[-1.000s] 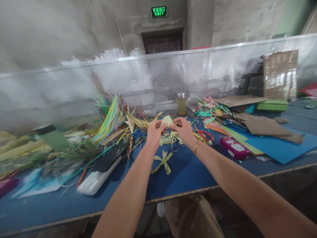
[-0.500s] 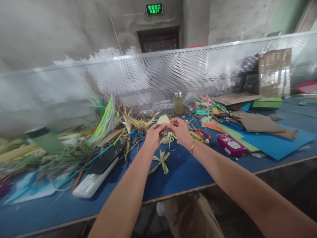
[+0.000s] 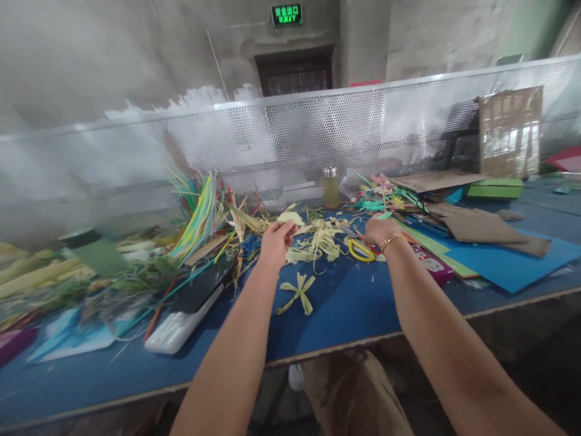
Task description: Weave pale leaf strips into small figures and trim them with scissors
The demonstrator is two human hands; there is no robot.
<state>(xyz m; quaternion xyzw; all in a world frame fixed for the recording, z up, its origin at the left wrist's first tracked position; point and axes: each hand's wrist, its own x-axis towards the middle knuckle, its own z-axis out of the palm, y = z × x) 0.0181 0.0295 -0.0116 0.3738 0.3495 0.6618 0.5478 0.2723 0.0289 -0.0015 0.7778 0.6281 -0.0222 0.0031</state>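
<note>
My left hand [image 3: 278, 241] pinches a pale yellow-green piece of corn husk [image 3: 290, 217] between thumb and fingers, raised over the table. My right hand [image 3: 380, 231] is reaching down at the red-handled tool, beside the yellow-handled scissors [image 3: 362, 251]. Its fingers are hidden behind the back of the hand; only a bit of red shows below it. A heap of pale husk strips [image 3: 323, 241] lies between the two hands. Nearer the front edge, a small flower shape of knotted husk [image 3: 300, 293] lies on the blue table [image 3: 336, 321].
Coloured stems [image 3: 200, 212], dried husks and a white-and-black object [image 3: 170, 330] lie to the left. A capped bottle [image 3: 330, 188] stands at the back. On the right are a magenta box [image 3: 433, 266], blue card [image 3: 494, 260] and brown cardboard [image 3: 472, 227]. A perforated metal screen [image 3: 318, 133] runs behind.
My right hand has let go of the husk piece and moved right to the red-handled tool. My left hand keeps the piece, shifted slightly left.
</note>
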